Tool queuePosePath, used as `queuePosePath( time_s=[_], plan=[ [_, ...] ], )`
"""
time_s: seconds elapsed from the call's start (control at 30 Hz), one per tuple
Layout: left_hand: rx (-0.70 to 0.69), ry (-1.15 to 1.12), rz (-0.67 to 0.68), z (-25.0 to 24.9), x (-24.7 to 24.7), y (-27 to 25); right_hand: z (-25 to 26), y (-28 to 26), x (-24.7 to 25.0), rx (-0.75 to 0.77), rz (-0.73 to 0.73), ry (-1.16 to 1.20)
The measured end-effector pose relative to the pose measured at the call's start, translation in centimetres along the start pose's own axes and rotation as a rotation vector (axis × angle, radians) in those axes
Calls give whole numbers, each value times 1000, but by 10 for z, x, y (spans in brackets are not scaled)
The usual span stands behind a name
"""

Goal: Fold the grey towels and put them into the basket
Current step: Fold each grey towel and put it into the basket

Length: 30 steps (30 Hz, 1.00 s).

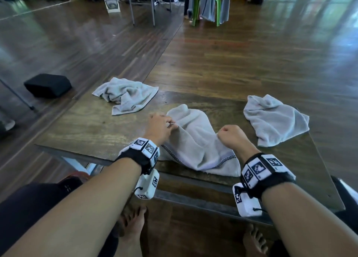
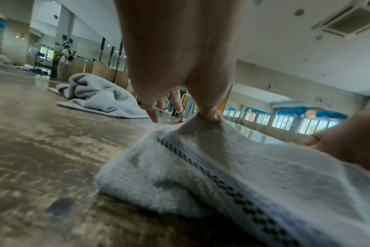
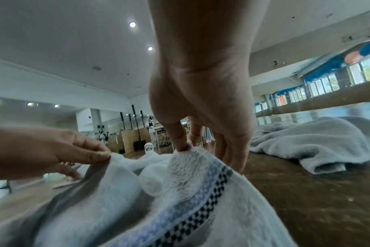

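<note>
Near edge: the middle towel (image 1: 195,140) lies on the tabletop (image 1: 93,129) just in front of the person, its near hem with the dark checked band hanging a little over the front edge.
Left hand: the left hand (image 1: 161,126) pinches a raised peak of the towel's left edge between thumb and forefinger, the other fingers spread loose above the cloth.
Right hand: the right hand (image 1: 230,135) pinches the right edge by the checked band, its fingers curled under.
Step in hand: this looks like taking up two points of one edge to spread or fold the towel.
How to do it well: keep both pinches on the same edge, draw the hands apart until the cloth between them is taut, then lay it flat before folding so the hems meet.
Risk: the towel is bunched between the hands; a fold made now would likely trap creases.
Other towels: a crumpled towel (image 1: 126,94) lies at the far left corner, another towel (image 1: 275,119) at the right, both well apart from the hands.
Basket: not clearly in view; the dark block (image 1: 47,85) on the floor at left may or may not be it.
</note>
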<state>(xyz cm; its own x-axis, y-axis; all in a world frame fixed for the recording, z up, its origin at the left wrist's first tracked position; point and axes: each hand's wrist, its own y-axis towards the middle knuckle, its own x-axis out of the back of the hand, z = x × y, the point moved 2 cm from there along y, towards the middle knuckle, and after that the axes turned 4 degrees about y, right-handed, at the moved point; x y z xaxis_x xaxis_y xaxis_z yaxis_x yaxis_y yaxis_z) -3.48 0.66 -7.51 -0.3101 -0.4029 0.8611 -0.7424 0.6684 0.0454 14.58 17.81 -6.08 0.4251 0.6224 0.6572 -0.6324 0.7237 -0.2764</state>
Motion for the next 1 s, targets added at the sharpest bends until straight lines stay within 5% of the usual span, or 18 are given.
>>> queuePosePath(
  time_s=[0.23,0.4,0.57,0.8,0.9,1.0],
  plan=[
    [-110,69,248,5,-32,19,3,19,-35,75,167,-36],
    [-165,28,264,-6,-42,29,7,37,-37,88,294,2],
    [-115,-87,102,-42,-6,92,40,88,7,98,72,-14],
    [-159,-66,-418,-96,93,200,114,143,123,332,-436,87],
    [-127,-66,-606,-87,125,209,118,157,159,380,-629,110],
    [-98,-192,-625,-75,143,207,111,157,175,360,-733,164]
  ],
)
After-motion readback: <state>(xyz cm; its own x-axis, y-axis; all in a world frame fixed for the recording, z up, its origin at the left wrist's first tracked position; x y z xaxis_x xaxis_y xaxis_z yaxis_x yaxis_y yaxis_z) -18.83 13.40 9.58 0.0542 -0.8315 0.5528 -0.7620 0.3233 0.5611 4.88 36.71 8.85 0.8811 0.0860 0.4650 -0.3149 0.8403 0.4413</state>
